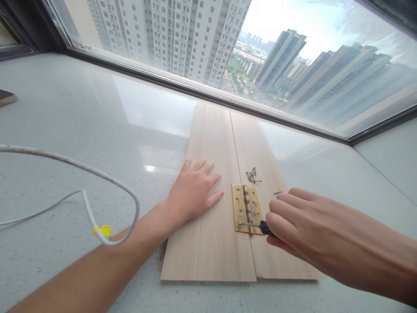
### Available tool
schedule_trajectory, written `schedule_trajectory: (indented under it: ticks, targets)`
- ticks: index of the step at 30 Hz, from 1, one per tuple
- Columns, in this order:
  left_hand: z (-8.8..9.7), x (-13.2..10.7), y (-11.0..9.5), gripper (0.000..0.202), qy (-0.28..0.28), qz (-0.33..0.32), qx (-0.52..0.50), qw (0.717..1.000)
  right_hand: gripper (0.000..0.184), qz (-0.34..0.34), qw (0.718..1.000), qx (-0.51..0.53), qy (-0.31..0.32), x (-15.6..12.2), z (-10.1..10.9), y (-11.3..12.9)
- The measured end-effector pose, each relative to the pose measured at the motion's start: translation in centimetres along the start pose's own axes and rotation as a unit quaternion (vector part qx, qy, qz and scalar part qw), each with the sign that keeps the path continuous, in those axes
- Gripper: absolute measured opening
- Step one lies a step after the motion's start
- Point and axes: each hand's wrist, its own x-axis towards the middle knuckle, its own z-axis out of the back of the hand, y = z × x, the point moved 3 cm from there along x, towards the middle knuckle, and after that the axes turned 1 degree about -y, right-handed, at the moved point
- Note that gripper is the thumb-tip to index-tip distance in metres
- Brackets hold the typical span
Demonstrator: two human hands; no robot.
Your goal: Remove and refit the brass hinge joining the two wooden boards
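My right hand [293,217] is wrapped round the black handle of a screwdriver [263,227]. The screwdriver's shaft lies low across a brass hinge [247,208], its tip at the lower hole of the left leaf. The hinge lies flat over the seam between two pale wooden boards, with its knuckle near the joint. My left hand [197,189] rests flat with fingers spread on the left board [208,256]. Several loose screws [252,176] lie in a small pile above the hinge on the right board [283,267]. A single screw [277,192] lies near my right knuckles.
Both boards lie on a speckled white ledge [81,113] below a dark-framed window [208,93]. A white cable [107,176] with a yellow tag [102,230] loops over my left forearm. A dark flat object [6,98] sits at the far left.
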Motion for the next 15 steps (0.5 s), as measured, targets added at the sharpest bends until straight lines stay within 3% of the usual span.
schedule_trajectory:
  ticks: [3,5,7,9,15]
  targets:
    - [-0.02,-0.06,-0.01,0.045,0.001,0.000,0.002,1.000,0.031,-0.093,0.995,-0.012,-0.026,-0.34,-0.23,-0.13]
    - [-0.06,-0.08,0.01,0.045,0.002,0.000,0.004,1.000,0.040,-0.174,0.981,-0.072,-0.049,-0.53,-0.43,-0.06]
    - [-0.09,-0.08,0.04,0.045,0.001,-0.001,0.006,1.000,0.043,-0.205,0.968,-0.133,-0.064,-0.48,-0.54,0.19]
    - [-0.11,-0.06,0.06,0.045,0.001,-0.001,0.008,1.000,0.040,-0.184,0.972,-0.134,-0.054,-0.16,-0.64,0.44]
    - [-0.06,0.00,-0.01,0.046,0.000,-0.001,0.006,1.000,0.028,-0.058,0.998,0.007,0.011,0.30,-0.51,0.17]
